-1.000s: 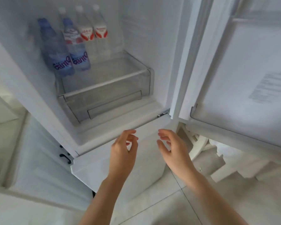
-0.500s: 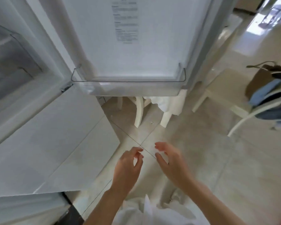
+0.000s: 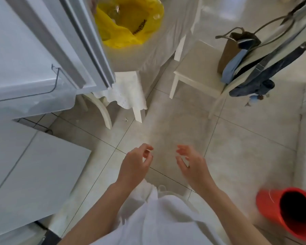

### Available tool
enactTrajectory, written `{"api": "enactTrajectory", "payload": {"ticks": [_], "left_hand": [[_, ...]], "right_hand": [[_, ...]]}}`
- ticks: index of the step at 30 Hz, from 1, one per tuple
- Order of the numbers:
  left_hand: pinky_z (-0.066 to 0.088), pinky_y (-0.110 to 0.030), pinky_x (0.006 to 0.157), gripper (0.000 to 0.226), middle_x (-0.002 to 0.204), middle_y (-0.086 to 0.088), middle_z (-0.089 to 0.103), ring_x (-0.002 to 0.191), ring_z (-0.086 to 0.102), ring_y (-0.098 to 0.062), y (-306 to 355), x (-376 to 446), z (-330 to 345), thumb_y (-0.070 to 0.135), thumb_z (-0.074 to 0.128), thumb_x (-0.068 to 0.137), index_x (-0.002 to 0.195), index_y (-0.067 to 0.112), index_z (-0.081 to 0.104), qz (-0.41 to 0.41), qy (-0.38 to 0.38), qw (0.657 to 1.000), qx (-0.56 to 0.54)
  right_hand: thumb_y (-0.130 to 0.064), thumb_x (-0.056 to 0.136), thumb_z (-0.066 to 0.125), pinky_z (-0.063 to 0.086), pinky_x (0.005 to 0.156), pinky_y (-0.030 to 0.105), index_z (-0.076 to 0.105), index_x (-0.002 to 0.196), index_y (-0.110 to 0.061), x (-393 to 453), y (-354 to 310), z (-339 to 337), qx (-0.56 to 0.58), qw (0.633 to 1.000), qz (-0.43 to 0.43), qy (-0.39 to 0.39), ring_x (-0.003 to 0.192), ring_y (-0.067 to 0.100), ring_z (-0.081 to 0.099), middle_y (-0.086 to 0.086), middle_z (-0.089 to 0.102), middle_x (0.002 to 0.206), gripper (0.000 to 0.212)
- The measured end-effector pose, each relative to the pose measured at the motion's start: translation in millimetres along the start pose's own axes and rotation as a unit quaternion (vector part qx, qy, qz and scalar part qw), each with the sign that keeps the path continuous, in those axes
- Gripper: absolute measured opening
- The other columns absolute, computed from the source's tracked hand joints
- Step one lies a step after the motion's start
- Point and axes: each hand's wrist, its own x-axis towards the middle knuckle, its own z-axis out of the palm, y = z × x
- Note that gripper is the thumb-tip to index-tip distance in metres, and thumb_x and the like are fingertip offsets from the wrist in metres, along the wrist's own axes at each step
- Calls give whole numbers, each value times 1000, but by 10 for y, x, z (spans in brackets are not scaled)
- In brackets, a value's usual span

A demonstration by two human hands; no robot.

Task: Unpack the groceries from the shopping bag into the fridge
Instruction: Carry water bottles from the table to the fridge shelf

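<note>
A yellow plastic shopping bag [image 3: 127, 23] stands open on a table with a white cloth at the top centre, behind the edge of the open fridge door [image 3: 42, 50]. My left hand [image 3: 134, 165] and my right hand [image 3: 191, 165] hover side by side over the tiled floor, well below the bag. Both are empty, with the fingers loosely curled and apart. The fridge's inside is out of view; only the door with its clear shelf [image 3: 34, 101] and the closed lower door [image 3: 30, 174] show at the left.
A white chair [image 3: 193, 71] with a brown paper bag [image 3: 231, 50] and hanging dark clothes [image 3: 265, 71] stands at the right. A white stool [image 3: 127, 92] sits under the table. An orange-red bucket [image 3: 290, 213] lies at the lower right. Tiled floor lies between.
The view has swung from the fridge interior to the right and down, bringing the yellow bag and chair into sight. Both hands stay empty and have spread slightly apart.
</note>
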Motion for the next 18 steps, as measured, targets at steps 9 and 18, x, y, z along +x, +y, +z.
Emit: {"api": "enactTrajectory", "payload": {"ticks": [9, 18], "left_hand": [[56, -36, 77, 13, 81, 9, 71, 80, 66, -6, 379, 1265, 15, 20, 59, 91, 102, 23, 64, -9, 0, 1000, -15], [48, -13, 72, 14, 84, 9, 68, 81, 62, 0, 701, 2840, -260, 14, 59, 92, 104, 19, 64, -38, 56, 997, -49]], "right_hand": [[-13, 91, 59, 48, 93, 30, 56, 123, -8, 1109, 129, -518, 9, 999, 26, 17, 101, 14, 61, 2, 66, 108, 33], [-12, 92, 57, 44, 88, 23, 56, 122, -9, 2794, -319, -910, -17, 999, -35, 1, 101, 16, 61, 5, 66, 107, 30]]}}
